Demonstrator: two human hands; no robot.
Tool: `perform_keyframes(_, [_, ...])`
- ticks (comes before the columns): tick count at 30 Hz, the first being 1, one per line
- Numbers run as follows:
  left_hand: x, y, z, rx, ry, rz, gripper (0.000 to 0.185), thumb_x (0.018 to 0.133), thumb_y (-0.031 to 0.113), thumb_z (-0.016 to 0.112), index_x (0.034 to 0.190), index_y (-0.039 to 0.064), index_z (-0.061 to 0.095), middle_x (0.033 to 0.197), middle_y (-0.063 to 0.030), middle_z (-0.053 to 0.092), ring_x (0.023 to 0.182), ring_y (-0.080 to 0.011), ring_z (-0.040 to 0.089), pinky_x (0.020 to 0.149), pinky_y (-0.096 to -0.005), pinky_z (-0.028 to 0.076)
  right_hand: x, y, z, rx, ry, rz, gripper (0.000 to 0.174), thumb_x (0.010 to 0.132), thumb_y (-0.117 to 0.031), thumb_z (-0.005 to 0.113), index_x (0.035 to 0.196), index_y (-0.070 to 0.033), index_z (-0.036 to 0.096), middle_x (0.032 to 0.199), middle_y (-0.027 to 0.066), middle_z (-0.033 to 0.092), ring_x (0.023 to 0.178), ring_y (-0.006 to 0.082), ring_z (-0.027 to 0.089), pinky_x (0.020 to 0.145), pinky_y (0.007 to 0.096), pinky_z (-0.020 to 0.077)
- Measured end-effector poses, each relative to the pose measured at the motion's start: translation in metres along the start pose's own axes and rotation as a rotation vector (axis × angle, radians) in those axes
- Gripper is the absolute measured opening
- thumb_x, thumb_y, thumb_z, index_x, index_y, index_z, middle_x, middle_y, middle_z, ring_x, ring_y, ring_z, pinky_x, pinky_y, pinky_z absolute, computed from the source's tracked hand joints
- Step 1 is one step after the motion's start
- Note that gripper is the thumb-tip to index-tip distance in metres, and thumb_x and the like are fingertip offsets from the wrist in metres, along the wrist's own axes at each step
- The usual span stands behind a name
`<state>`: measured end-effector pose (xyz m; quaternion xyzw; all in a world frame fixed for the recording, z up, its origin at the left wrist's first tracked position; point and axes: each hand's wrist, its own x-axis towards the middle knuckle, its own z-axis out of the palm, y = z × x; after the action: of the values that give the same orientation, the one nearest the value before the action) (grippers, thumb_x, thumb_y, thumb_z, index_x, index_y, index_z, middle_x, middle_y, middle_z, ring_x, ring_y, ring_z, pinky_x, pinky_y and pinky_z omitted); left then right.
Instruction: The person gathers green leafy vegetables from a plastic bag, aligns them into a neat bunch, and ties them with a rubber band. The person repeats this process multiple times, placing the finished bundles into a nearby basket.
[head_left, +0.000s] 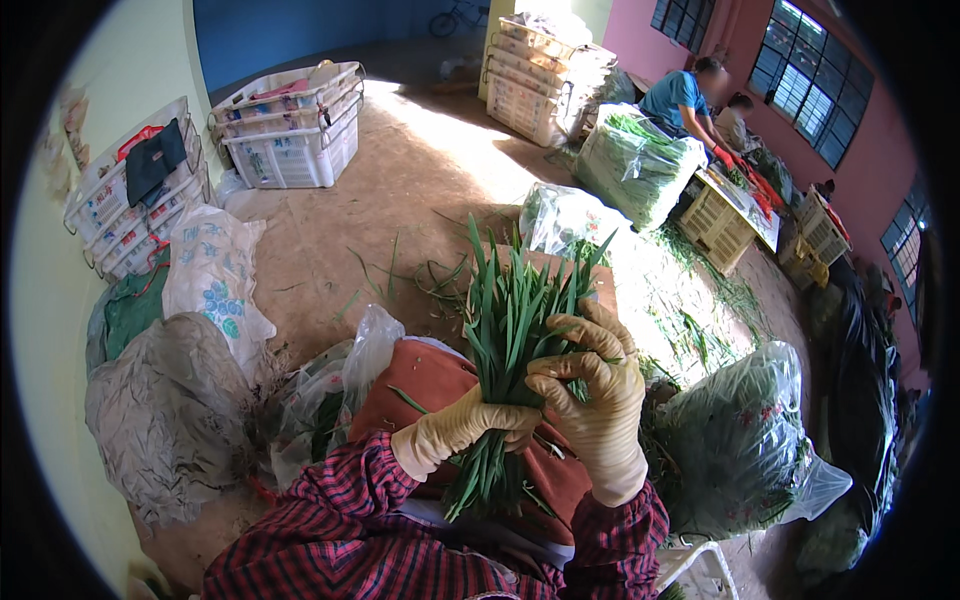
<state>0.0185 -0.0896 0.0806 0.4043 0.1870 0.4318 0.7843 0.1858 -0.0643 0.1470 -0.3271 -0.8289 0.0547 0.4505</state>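
My left hand (469, 427), in a yellowish rubber glove, is closed around the middle of a bunch of flat green leaves, like garlic chives (510, 315). The leaf tips fan upward, and the cut-looking lower ends (487, 480) stick out below the fist. At the bunch's right side is my right hand (596, 397), gloved the same way. Its fingers are curled and spread against the leaves; whether they pinch any is hidden. Beneath both hands a reddish-brown cloth (420, 375) covers my lap, with a few loose leaf bits on it.
Bags of greens stand at right (735, 435) and ahead (570, 217). Crumpled sacks (172, 405) lie at left. Stacked plastic crates (292, 142) stand by the wall. Leaf scraps (697, 330) litter the floor. A person in a blue shirt (675, 101) works at a low table (739, 206); another person sits beyond.
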Motion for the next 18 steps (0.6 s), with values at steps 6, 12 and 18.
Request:
perform_keyframes(6, [0.004, -0.017, -0.012, -0.051, -0.115, 0.000, 0.040, 0.085, 0.027, 0.076, 0.113, 0.004, 0.058, 0.067, 0.0006, 0.051, 0.058, -0.0117, 0.051, 0.056, -0.0288, 0.044, -0.007, 0.000, 0.000, 0.941, 0.333, 0.425, 0.007, 0.083, 0.000, 0.073, 0.082, -0.003, 0.067, 0.115, 0.0119, 0.063, 0.121, 0.0190, 0.053, 0.107, 0.0405, 0.0385])
perform_keyframes(12, [0.005, -0.023, -0.012, -0.007, -0.122, -0.058, 0.039, 0.084, 0.027, 0.078, 0.110, 0.005, 0.059, 0.069, 0.0004, 0.054, 0.059, -0.0110, 0.051, 0.058, -0.0276, 0.044, 0.021, 0.008, -0.024, -0.003, -0.089, 0.071, 0.030, 0.075, -0.017, 0.079, 0.105, -0.017, 0.075, 0.136, 0.0148, 0.055, 0.131, 0.0352, 0.045, 0.112, 0.0486, 0.0319])
perform_keyframes(18, [0.004, -0.025, -0.008, -0.061, -0.083, -0.109, 0.032, 0.086, 0.021, 0.078, 0.107, 0.006, 0.059, 0.070, 0.0004, 0.055, 0.060, -0.0111, 0.053, 0.058, -0.0279, 0.044, 0.024, 0.012, -0.022, 0.129, -0.209, 0.143, 0.034, 0.073, -0.015, 0.081, 0.106, -0.013, 0.073, 0.140, 0.0135, 0.053, 0.133, 0.0359, 0.043, 0.113, 0.0471, 0.0315])
